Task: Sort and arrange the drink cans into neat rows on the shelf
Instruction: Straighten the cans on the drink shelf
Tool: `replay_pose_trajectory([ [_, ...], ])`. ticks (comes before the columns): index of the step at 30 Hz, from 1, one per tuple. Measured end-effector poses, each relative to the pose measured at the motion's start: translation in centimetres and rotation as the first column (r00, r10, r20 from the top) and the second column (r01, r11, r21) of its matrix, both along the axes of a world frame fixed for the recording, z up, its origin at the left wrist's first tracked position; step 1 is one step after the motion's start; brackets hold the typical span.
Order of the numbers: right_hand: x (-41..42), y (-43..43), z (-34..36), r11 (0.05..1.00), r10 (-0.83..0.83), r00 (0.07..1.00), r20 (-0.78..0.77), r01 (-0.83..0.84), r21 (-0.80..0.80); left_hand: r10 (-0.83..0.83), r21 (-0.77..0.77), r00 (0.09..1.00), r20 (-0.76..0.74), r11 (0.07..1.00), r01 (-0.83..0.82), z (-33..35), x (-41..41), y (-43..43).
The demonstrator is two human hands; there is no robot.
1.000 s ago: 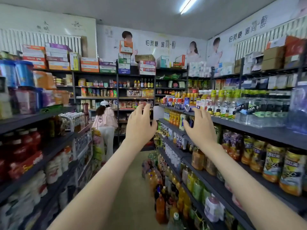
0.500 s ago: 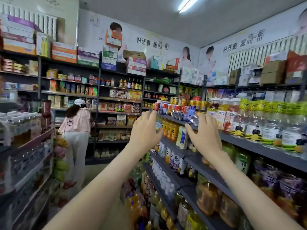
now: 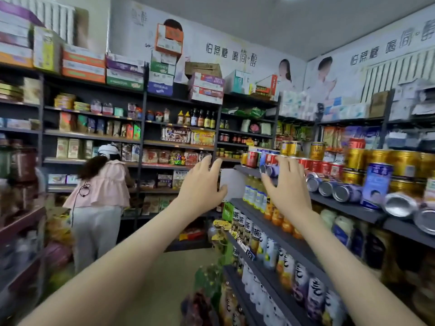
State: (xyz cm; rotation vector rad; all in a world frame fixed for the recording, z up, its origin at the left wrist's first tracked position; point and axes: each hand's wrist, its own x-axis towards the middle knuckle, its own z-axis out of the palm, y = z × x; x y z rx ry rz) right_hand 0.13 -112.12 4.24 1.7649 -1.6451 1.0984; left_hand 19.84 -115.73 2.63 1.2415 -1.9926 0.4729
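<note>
The right hand point(image 3: 288, 184) is held up with its fingers point(image 3: 283, 165) spread and nothing gripped. A toppled blue can point(image 3: 273, 171) is seen just beyond them at the near end of the dark shelf point(image 3: 348, 209), though contact cannot be made out. The left hand point(image 3: 202, 184) is likewise raised, spread and empty, just before a pale card point(image 3: 231, 184) fixed at the shelf's end. Past the right hand, more blue cans point(image 3: 339, 191) are laid on their sides with silver ends outward, and two further silver can ends point(image 3: 397, 204) are seen at the front edge. Behind these, red cans point(image 3: 326, 166) and gold cans point(image 3: 400, 161) are stood upright, and a tall blue can point(image 3: 377, 184) is stood among the fallen ones. The drink cans may be judged stiff yet thin-walled, smooth and, if full, moderately heavy; lying down, they are apt to be set rolling off the edge. A hold is best taken round the middle of the barrel, thumb opposed to fingers, so that the wall is not dented. In the aisle, a person in a pink top point(image 3: 101, 184) is turned to the far shelves.
</note>
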Motion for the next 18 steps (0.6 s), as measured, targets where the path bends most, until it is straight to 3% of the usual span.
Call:
replay_pose_trajectory([
  [5, 2.0, -14.9, 1.2, 0.998, -0.058, 0.997, 0.051, 0.057, 0.021, -0.076, -0.008, 0.995, 0.064, 0.997, 0.076, 1.6, 1.3, -15.8],
  [11, 1.3, -31.2, -0.2, 0.988, -0.141, 0.989, 0.036, 0.138, 0.068, -0.195, 0.026, 0.98, 0.036, 0.981, 0.195, 1.6, -1.1, -33.5],
  [18, -0.8, -48.4, -1.5, 0.99, -0.137, 0.988, 0.065, 0.139, -0.024, -0.267, 0.045, 0.964, 0.016, 0.963, 0.266, -0.4, -4.7, -52.5],
])
